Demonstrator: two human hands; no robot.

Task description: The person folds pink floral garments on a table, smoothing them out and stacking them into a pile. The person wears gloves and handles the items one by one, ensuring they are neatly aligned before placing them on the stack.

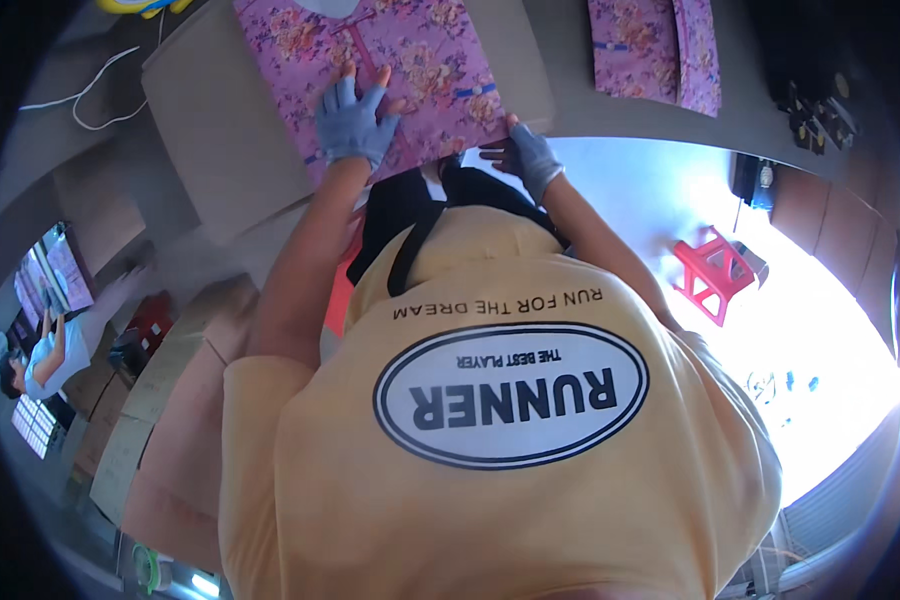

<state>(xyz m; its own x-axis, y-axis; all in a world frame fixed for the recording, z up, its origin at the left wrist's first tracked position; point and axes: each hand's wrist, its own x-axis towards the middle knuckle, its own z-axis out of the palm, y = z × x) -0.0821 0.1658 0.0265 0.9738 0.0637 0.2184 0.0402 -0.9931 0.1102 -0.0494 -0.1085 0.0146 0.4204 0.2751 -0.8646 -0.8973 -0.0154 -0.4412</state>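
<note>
A pink floral fabric-covered flat box [410,60] lies on a grey work table [220,130]. My left hand [353,120], in a grey-blue fingerless glove, rests flat on the box's near part with fingers spread. My right hand [525,155], gloved the same way, grips the box's near right corner at the table edge. A red ribbon strip [365,55] runs along the box under my left fingers. My yellow shirt and black apron strap fill the lower view.
Two more pink floral pieces [655,50] lie at the far right of the table. A red plastic stool [715,275] stands on the floor at right. Cardboard boxes [160,380] sit at left, with another person [50,350] beyond them. White cord [100,90] lies far left.
</note>
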